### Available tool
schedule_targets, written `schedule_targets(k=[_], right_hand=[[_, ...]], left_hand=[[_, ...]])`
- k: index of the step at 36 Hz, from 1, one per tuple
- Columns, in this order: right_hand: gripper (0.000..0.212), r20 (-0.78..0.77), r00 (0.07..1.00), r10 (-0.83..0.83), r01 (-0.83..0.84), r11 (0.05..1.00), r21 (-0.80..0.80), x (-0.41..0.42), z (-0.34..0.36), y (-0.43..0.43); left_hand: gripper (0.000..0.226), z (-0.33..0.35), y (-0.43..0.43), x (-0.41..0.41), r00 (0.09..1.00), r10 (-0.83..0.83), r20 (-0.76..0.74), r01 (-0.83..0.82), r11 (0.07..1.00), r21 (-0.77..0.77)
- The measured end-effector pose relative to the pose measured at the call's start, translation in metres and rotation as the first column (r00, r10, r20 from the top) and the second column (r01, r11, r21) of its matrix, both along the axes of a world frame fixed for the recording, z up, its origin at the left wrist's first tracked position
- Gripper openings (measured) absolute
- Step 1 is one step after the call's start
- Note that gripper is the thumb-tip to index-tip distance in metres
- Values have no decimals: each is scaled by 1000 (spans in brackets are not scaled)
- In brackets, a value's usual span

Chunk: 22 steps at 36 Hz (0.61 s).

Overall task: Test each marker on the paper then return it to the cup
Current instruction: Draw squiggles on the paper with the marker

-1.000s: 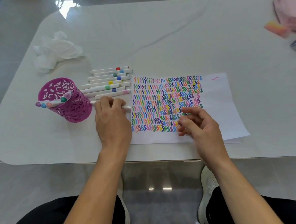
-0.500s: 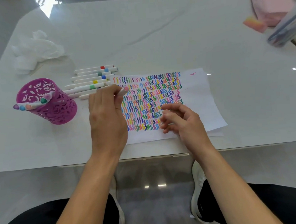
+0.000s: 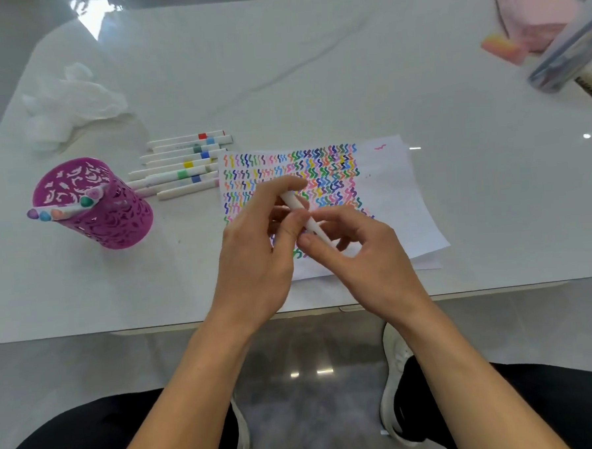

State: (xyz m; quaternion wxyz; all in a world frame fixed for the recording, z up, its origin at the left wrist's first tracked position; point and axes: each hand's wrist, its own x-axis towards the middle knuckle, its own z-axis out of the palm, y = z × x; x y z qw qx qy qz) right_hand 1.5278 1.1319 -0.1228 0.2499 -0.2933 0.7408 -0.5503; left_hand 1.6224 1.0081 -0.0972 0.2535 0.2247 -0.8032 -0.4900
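A white marker (image 3: 302, 214) is held between both hands above the paper (image 3: 392, 188), which is covered with rows of coloured squiggles. My left hand (image 3: 258, 247) grips the marker's upper part, and my right hand (image 3: 361, 251) pinches its lower end. Which end carries the cap is hidden by my fingers. A purple cut-out cup (image 3: 96, 209) stands at the left with several markers leaning out over its rim. A row of several white markers (image 3: 181, 165) with coloured bands lies between the cup and the paper.
Crumpled white tissue (image 3: 68, 102) lies at the back left of the white table (image 3: 314, 69). A pink object (image 3: 537, 9), an orange-pink block (image 3: 501, 47) and a clear case (image 3: 567, 55) sit at the back right. The table's front edge runs just under my wrists.
My left hand lifted a marker from beside the row and carried it right over the paper. My right hand came up to meet it and now pinches its other end.
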Motion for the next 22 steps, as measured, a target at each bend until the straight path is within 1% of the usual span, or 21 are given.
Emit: schedule_targets(k=[3,5,8,10,12,15,17,19,22], right_hand=[[17,-83,997,8,-5,999,41,-2,-1,4],[15,-153,988,24,-12,997,81,-4,-3,7],[11,-302,951,64,-11,985,174,-10,-8,12],[11,-388,914,119,-15,965,261,-12,-10,16],[13,-409,898,162,-27,948,316,-12,-12,18],[19,-441,882,168,-14,943,332,-12,-16,21],[26,-463,865,195,-20,934,356,-12,-17,23],[31,-470,855,220,-17,917,399,-11,-15,24],[34,-472,848,242,-10,897,442,-9,-12,25]], left_hand=[[21,-5,4,0,999,19,39,-23,993,118],[15,-8,5,0,997,15,75,-25,989,144],[5,-13,3,2,986,-21,164,5,995,97],[5,-16,2,4,972,-48,229,36,998,58],[8,-19,2,4,959,-73,275,69,997,24],[19,-23,3,4,945,-102,309,127,990,-61],[18,-25,3,5,946,-111,304,145,985,-89],[16,-27,3,5,947,-109,304,139,987,-77],[17,-30,4,5,946,-103,307,105,994,10]])
